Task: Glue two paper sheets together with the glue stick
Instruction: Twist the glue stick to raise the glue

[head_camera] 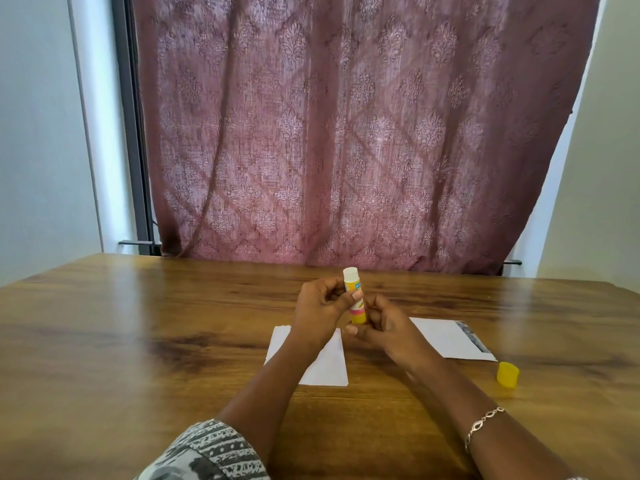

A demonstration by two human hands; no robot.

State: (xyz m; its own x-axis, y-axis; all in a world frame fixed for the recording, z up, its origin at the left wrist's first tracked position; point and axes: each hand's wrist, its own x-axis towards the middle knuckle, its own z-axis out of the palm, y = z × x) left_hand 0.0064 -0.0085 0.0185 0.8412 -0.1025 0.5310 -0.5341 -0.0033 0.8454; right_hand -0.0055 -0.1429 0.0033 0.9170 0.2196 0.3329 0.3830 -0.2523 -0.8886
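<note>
Over the table (138, 323), the glue stick (354, 295) is held upright, with the left hand (320, 310) at its 9 o'clock and the right hand (384, 327) at 5. One paper sheet (325, 365) lies at 7 o'clock under the left wrist, a second sheet (446, 337) at 4, and the cap (507, 374) beyond it. The curtain (346, 133) hangs at 12.

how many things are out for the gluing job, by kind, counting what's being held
paper sheets: 2
glue stick: 1, gripped by the left hand and right hand
yellow cap: 1, off the stick, on the table
total: 4
</note>
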